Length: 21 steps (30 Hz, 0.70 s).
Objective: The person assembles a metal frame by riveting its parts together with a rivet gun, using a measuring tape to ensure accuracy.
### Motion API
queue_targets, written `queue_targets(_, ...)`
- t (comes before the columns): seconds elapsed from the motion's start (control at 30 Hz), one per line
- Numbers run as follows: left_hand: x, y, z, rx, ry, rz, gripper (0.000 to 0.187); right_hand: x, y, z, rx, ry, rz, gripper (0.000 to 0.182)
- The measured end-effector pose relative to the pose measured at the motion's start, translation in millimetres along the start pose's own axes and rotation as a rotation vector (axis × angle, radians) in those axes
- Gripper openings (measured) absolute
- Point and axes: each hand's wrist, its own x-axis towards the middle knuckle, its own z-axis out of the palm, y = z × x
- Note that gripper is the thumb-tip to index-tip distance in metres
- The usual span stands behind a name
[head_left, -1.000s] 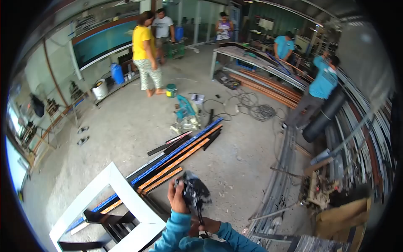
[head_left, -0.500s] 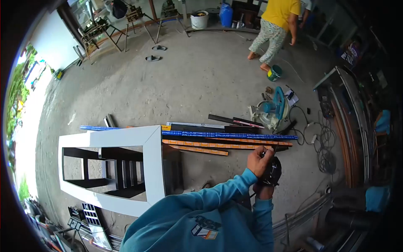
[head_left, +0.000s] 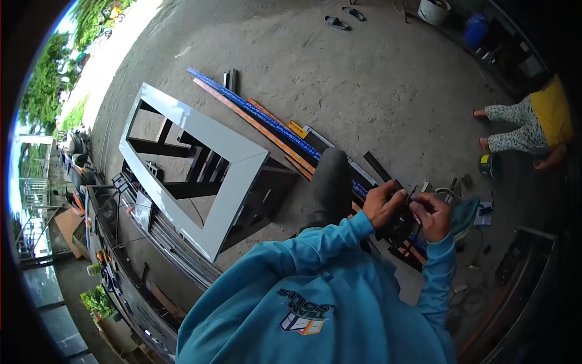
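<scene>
My left hand is closed, with its thumb and fingertips pinched together close to my right hand. Also closed, my right hand brings its curled fingertips up to a small, thin dark piece between the two hands. I cannot tell which hand grips that piece. A black object shows just below both hands, partly covered by them. Behind it lie long profile bars with blue wrap and orange wrap. My bent knee rises left of my hands.
A white-faced rectangular frame with dark inner bars stands to the left. The teal power saw sits right of my hands. A person in yellow is at far right beside a green bucket. Slippers lie on the floor.
My view has turned and tilted. My right hand has come up from under the black object to beside my left hand, fingertips now close together. My knee has come into view.
</scene>
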Motion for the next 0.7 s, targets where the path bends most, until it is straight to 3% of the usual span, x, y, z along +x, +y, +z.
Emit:
queue_targets(0.03,21,5,-2,-0.013,0.045,-0.003,0.026,44,33,5,0.103,0.033,-0.175,0.021)
queue_targets(0.07,47,7,-5,-0.15,0.262,0.071,0.025,84,49,5,0.216,0.063,-0.349,0.028)
queue_targets(0.1,93,7,-16,-0.301,0.514,0.13,0.025,137,33,7,0.198,-0.021,-0.347,0.028)
queue_targets(0.17,149,17,-45,-0.333,0.513,0.04,0.026,194,-12,24,1.548,-0.316,0.103,0.047)
queue_targets(0.2,183,10,-61,0.017,0.517,0.097,0.025,228,-19,19,1.563,-0.324,0.108,0.071)
queue_targets(0.23,222,6,-81,0.376,0.519,0.151,0.025,258,-21,12,1.536,-0.36,0.107,0.071)
queue_targets(0.27,262,-3,-92,0.5,0.588,0.122,0.025,295,-24,9,1.345,-0.288,0.01,0.073)
queue_targets(0.3,301,-12,-105,0.526,0.654,0.037,0.027,332,-33,7,1.161,-0.21,-0.068,0.074)
queue_targets(0.33,336,-18,-118,0.539,0.638,0.077,0.026,369,-47,-4,1.134,-0.262,-0.042,0.074)
queue_targets(0.4,352,-16,-124,0.521,0.647,0.029,0.025,412,-62,-33,0.533,-0.349,0.183,0.069)
queue_targets(0.43,356,-2,-131,0.417,0.484,-0.037,0.025,434,-78,-39,0.436,-0.314,0.194,0.062)
queue_targets(0.47,380,20,-162,0.351,0.35,-0.037,0.027,474,-38,-57,0.317,-0.325,0.125,0.064)
queue_targets(0.5,371,71,-178,0.194,0.207,0.142,0.035,509,-12,-72,0.291,-0.359,0.15,0.065)
queue_targets(0.53,359,129,-190,-0.134,-0.151,0.153,0.044,533,19,-91,0.194,-0.337,0.21,0.066)
queue_targets(0.57,336,182,-195,-0.301,-0.366,0.355,0.049,552,55,-109,0.062,-0.252,0.274,0.068)
queue_targets(0.6,323,221,-188,-0.353,-0.402,0.731,0.056,583,87,-126,-0.053,-0.153,0.309,0.07)
queue_targets(0.63,303,255,-179,-0.398,-0.402,0.984,0.043,613,109,-140,-0.117,-0.065,0.317,0.072)
queue_targets(0.7,276,313,-183,-0.403,-0.397,1.251,0.017,656,100,-143,-0.28,-0.119,0.399,0.069)
